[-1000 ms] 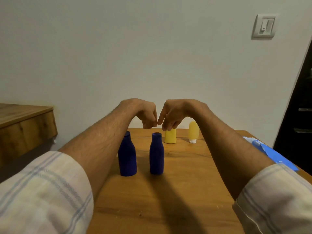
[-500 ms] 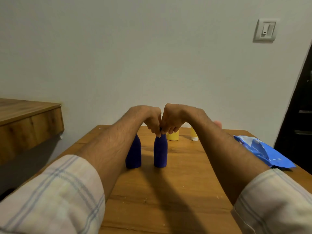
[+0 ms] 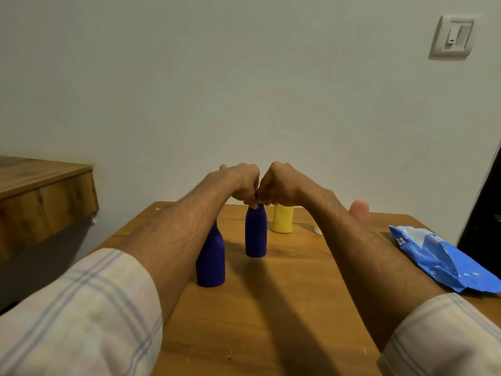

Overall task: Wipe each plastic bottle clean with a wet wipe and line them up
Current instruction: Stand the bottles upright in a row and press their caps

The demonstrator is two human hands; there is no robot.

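My left hand (image 3: 241,185) and right hand (image 3: 282,187), fingers curled, both pinch the top of the upright far blue bottle (image 3: 255,234), just left of the yellow bottle (image 3: 282,221). The near blue bottle (image 3: 211,264) stands farther left of the yellow bottle, toward me.

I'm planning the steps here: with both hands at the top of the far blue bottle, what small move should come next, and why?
Probably free the right hand and reach for the wet wipe pack, while the left hand steadies the far blue bottle by its neck. No wipe shows in either hand, and the pack lies on the right.
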